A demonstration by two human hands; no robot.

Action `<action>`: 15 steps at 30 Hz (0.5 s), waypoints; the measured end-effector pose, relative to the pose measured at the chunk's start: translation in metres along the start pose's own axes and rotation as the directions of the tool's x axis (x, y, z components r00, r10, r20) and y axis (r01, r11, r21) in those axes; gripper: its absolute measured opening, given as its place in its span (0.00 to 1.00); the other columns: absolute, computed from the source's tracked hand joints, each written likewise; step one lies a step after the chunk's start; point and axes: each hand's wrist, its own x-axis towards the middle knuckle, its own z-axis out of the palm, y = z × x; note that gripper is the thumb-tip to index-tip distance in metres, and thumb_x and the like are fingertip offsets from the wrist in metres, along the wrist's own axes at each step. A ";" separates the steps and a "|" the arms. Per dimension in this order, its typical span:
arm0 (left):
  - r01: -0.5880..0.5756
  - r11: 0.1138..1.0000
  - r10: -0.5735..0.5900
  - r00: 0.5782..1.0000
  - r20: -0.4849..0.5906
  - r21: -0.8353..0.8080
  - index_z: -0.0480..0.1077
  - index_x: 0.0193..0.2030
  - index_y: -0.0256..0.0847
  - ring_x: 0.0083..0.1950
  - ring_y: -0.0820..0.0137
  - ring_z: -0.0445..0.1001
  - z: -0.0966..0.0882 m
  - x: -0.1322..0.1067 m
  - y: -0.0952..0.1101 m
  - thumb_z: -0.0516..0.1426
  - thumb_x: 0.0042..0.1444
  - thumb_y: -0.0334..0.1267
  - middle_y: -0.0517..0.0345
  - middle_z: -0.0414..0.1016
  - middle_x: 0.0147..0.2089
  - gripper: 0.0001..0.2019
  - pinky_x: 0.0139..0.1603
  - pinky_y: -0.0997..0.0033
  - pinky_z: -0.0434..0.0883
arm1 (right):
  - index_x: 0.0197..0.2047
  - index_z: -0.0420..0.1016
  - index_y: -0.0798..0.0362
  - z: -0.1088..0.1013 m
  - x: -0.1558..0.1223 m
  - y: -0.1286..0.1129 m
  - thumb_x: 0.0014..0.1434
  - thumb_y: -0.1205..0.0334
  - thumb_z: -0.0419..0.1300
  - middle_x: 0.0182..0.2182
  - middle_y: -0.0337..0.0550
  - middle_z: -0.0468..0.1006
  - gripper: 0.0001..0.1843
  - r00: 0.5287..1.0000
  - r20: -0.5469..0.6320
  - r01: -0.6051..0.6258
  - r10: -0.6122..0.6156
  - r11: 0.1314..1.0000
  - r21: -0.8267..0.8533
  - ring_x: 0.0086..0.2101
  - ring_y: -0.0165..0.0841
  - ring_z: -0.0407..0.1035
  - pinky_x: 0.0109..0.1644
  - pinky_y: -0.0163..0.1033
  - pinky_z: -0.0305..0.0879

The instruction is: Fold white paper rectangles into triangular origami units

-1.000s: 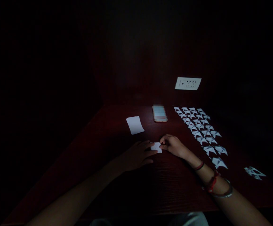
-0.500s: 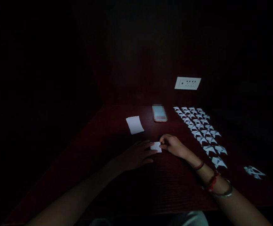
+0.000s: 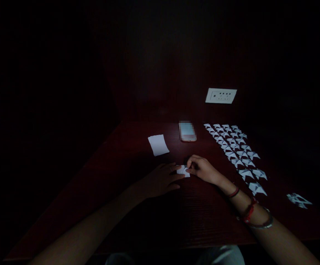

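Observation:
The scene is very dark. A small white piece of paper (image 3: pixel 183 170) lies on the dark red table (image 3: pixel 198 217) between my hands. My left hand (image 3: pixel 160 180) rests flat on the table, its fingertips pressing the paper's left edge. My right hand (image 3: pixel 202 169) is curled, pinching the paper's right edge between thumb and fingers. My right wrist carries red bands and a metal bangle.
A stack of white paper slips (image 3: pixel 158 144) lies beyond my left hand. A phone (image 3: pixel 187 131) sits at the table's back. Several folded white paper pieces (image 3: pixel 235 149) lie in rows at the right, one more (image 3: pixel 298 200) farther right. A white wall socket (image 3: pixel 220 95) is behind.
My right hand has folded the paper a little, so less of it shows. Both hands stay in nearly the same place.

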 end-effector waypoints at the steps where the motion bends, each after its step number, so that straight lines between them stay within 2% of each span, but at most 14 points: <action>1: 0.001 1.000 -0.001 1.000 -0.001 0.002 0.54 0.56 0.50 0.59 0.62 0.49 0.000 0.000 0.000 0.44 0.58 0.48 0.59 0.49 0.60 0.19 0.55 0.58 0.53 | 0.26 0.66 0.55 0.000 0.000 -0.001 0.47 0.70 0.58 0.26 0.37 0.65 0.03 1.000 0.009 0.010 -0.010 1.000 0.015 0.25 0.24 0.61 0.29 0.30 0.57; 6: -0.004 1.000 0.004 1.000 -0.009 0.003 0.54 0.56 0.49 0.59 0.60 0.49 0.002 0.000 -0.001 0.45 0.58 0.48 0.58 0.49 0.60 0.19 0.54 0.57 0.54 | 0.26 0.67 0.56 -0.004 -0.001 -0.005 0.49 0.69 0.56 0.24 0.36 0.68 0.02 0.996 0.069 0.054 -0.059 0.996 0.072 0.25 0.24 0.62 0.30 0.30 0.58; 10: -0.020 1.000 0.020 1.000 -0.018 -0.014 0.54 0.56 0.49 0.59 0.61 0.49 -0.001 0.000 0.000 0.45 0.58 0.47 0.57 0.50 0.60 0.19 0.55 0.58 0.54 | 0.27 0.69 0.56 -0.007 -0.003 -0.006 0.48 0.68 0.57 0.23 0.36 0.70 0.01 0.996 0.043 0.070 -0.074 0.993 0.090 0.25 0.24 0.62 0.30 0.29 0.58; 15: -0.026 1.000 0.025 1.000 -0.018 -0.018 0.54 0.56 0.48 0.59 0.61 0.49 -0.004 0.000 0.000 0.46 0.58 0.46 0.57 0.52 0.59 0.19 0.55 0.58 0.53 | 0.27 0.72 0.56 -0.009 -0.004 -0.006 0.50 0.68 0.56 0.26 0.38 0.73 0.04 0.988 0.094 0.117 -0.124 0.990 0.074 0.26 0.25 0.65 0.31 0.29 0.60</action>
